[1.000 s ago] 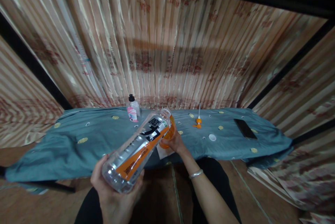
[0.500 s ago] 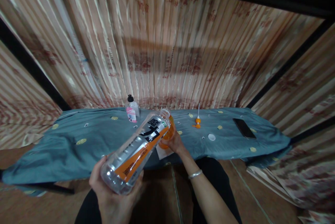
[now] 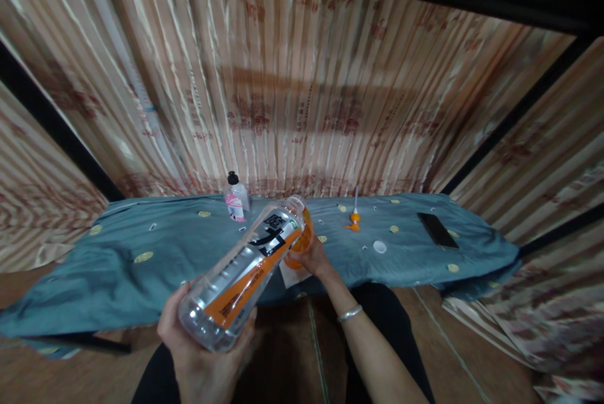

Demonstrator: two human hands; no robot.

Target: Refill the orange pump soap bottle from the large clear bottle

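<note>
My left hand [image 3: 198, 353] grips the base of a large clear plastic bottle [image 3: 245, 272] with an orange and black label. The bottle is tilted, its open mouth pointing away over a small orange container [image 3: 302, 241]. My right hand [image 3: 314, 256], a silver bracelet on its wrist, is closed round that orange container and holds it just above the near edge of the blue-grey cloth [image 3: 141, 272]. The container is mostly hidden behind the bottle's neck.
A small clear bottle with a black cap and pink label [image 3: 236, 197] stands at the back of the cloth. An orange pump nozzle [image 3: 353, 218], a white cap [image 3: 379, 246] and a black phone [image 3: 436, 230] lie to the right. Striped curtains hang behind.
The view has drifted slightly; both hands and the tilted bottle keep nearly the same pose, the bottle's base a little lower and further left.
</note>
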